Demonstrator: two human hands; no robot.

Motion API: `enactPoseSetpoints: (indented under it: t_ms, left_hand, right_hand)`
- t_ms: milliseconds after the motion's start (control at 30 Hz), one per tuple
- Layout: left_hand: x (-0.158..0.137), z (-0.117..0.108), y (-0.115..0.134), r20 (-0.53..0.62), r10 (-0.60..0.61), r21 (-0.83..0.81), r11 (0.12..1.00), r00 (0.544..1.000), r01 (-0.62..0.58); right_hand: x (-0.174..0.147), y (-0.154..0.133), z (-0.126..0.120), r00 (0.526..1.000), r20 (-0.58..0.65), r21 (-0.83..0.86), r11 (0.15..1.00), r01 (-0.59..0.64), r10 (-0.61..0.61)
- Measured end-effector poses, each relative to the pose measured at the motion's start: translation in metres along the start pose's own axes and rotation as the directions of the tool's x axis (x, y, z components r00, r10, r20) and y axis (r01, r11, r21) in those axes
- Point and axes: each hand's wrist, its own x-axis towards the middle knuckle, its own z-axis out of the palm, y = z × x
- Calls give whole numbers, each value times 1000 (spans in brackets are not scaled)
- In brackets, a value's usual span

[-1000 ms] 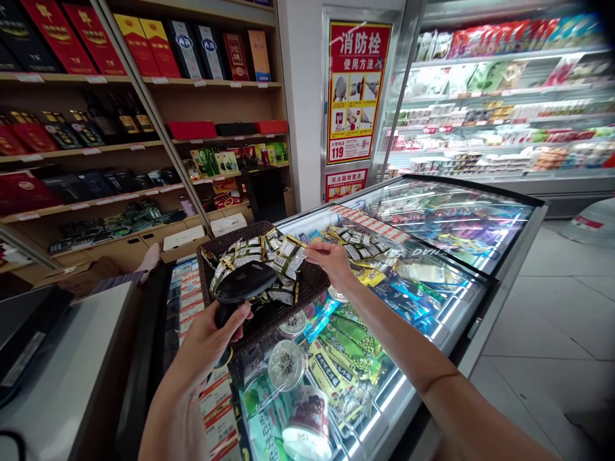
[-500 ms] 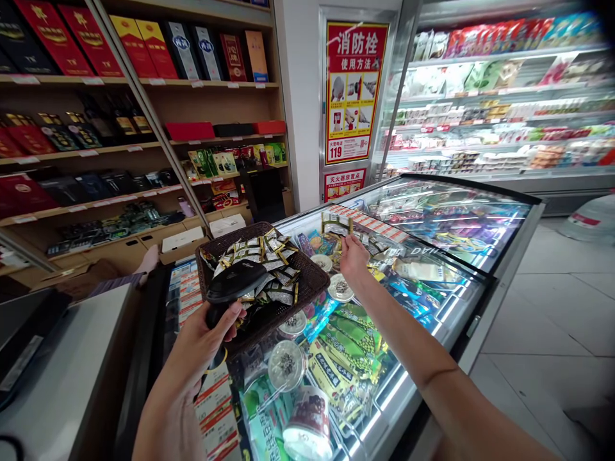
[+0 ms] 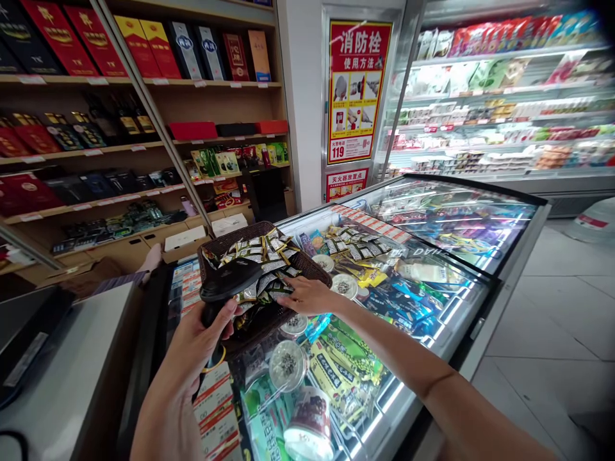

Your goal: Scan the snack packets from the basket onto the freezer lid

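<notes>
My left hand [image 3: 204, 336] is wrapped round the grip of a black handheld barcode scanner [image 3: 233, 278], its head over a dark brown woven basket [image 3: 311, 264]. Many small foil packets [image 3: 250, 250], silvery and black with gold edges, fill the basket. My right hand [image 3: 307, 296] reaches over the basket's right side, its fingertips closed on a small packet [image 3: 277, 288] among the others. Beyond the basket, more such packets [image 3: 358, 243] lie in a loose pile on the freezer's glass top.
The basket rests on a chest freezer with a glass lid [image 3: 461, 269], with ice-cream tubs [image 3: 287, 365] and wrapped ices inside. A pale counter [image 3: 72, 358] stands at the left. Shelves of boxes [image 3: 154, 48] line the back; a lit chiller [image 3: 504, 109] is at the right.
My right hand has come back from the pile on the glass to the basket. The packet it held now lies out of its grip. My left hand keeps the scanner almost in place.
</notes>
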Motion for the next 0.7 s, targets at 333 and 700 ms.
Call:
enactPoseSetpoints:
  t_ms: [333, 700]
  left_hand:
    - [1, -2, 0, 7, 19, -8, 1000, 1000, -19]
    - [-1, 0, 5, 1, -2, -42, 999, 1000, 2]
  right_hand:
    - [7, 7, 3, 992, -125, -47, 999, -6, 0]
    - [5, -1, -11, 870, -171, -86, 873, -480, 462]
